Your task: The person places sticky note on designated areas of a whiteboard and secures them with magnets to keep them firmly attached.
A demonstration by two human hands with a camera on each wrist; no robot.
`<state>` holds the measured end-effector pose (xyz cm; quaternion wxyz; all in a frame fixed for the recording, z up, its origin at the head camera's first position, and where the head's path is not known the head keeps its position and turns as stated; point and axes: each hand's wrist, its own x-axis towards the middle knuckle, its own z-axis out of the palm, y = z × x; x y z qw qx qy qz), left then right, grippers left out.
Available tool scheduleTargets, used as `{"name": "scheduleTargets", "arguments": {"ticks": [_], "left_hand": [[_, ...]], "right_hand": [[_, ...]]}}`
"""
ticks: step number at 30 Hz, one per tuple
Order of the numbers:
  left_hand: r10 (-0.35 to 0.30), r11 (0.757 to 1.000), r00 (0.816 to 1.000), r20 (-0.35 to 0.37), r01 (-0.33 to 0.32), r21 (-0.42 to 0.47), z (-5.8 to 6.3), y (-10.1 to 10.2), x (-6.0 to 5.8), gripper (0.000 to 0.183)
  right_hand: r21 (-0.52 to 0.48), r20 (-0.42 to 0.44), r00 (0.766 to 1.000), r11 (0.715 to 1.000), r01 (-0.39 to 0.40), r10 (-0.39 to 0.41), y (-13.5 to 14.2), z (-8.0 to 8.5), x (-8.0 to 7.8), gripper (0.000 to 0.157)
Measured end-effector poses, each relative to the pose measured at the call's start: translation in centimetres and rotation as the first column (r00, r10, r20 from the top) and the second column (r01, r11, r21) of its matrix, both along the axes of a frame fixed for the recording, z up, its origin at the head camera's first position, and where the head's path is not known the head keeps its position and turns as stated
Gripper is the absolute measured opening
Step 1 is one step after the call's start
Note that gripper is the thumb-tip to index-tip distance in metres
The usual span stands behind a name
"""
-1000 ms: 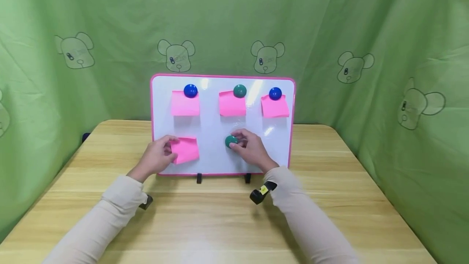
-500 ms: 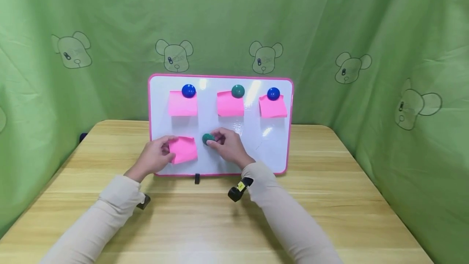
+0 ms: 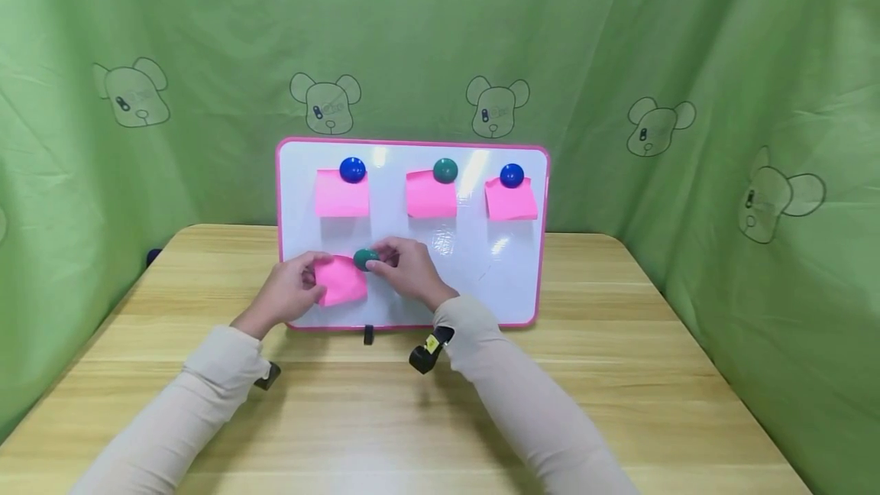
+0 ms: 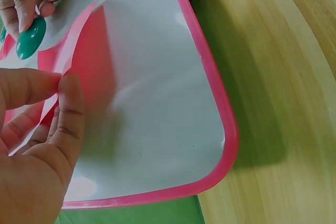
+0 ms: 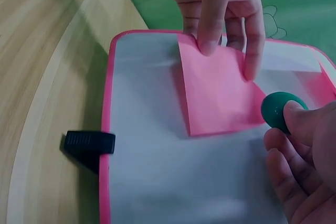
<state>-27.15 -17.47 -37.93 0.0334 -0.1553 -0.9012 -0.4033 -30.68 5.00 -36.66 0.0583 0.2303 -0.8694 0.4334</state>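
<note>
Between thumb and fingers my left hand (image 3: 285,289) pinches a pink sticky note (image 3: 341,281) by its left edge, in front of the lower left of a pink-framed whiteboard (image 3: 474,273). In the left wrist view the note (image 4: 97,61) bows away from the board surface. My right hand (image 3: 410,270) grips a round green magnet (image 3: 364,259) between thumb and fingers. This magnet (image 5: 278,109) overlaps the note's upper right corner in the head and right wrist views.
Along the board's top, three pink notes hang under a blue magnet (image 3: 353,169), a green magnet (image 3: 445,170) and another blue magnet (image 3: 512,175). Black feet (image 3: 368,335) prop the board on a wooden table (image 3: 619,373). Green curtains (image 3: 412,21) surround it.
My right hand has carried the green magnet leftward across the board, from near its middle to the pink note's upper right corner. The left hand still holds the note in nearly the same place.
</note>
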Motion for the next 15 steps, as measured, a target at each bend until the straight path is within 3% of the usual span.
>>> {"name": "scheduleTargets", "arguments": {"ticks": [15], "left_hand": [[-0.01,0.999,1.0,-0.003,0.01,0.031,0.0,-0.2,0.0,0.05]], "right_hand": [[0.068,-0.008,1.0,0.998,-0.017,0.018,-2.7,0.3,-0.2,0.019]]}}
